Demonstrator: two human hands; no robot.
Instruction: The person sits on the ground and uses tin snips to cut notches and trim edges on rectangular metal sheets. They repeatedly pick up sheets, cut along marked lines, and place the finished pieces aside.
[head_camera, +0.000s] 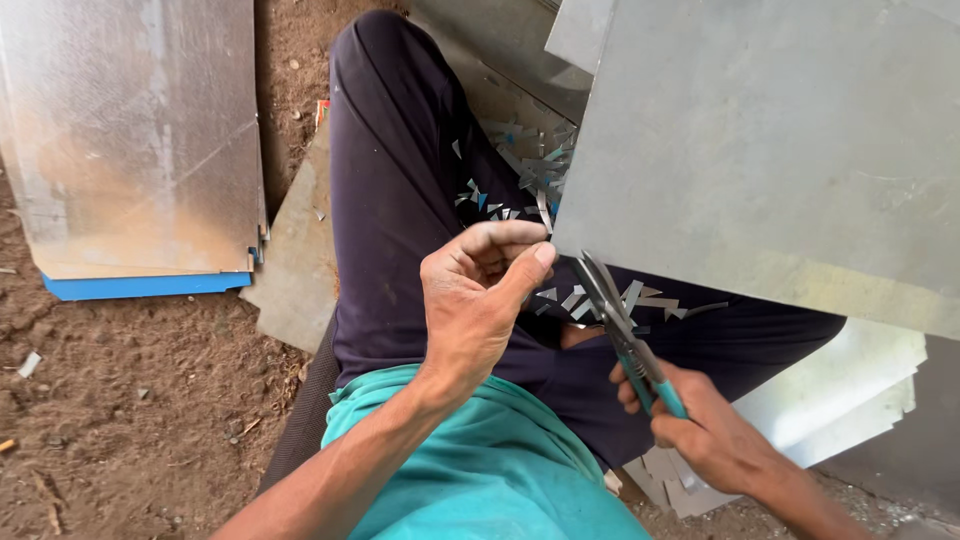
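While pinching the sheet (770, 150) corner, left hand (480, 300) steadies; right hand (705, 425) grips snips (615, 315). Likely thin, stiff, sharp-edged, springy: best held close beside the cut.

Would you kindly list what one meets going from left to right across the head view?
Shiny sheet stack → left hand → snips → right hand → grey metal sheet.

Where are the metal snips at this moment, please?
In the head view, the snips are low and right of centre, gripped by the right hand, blades at the lower edge of the grey metal sheet, beside the left hand.
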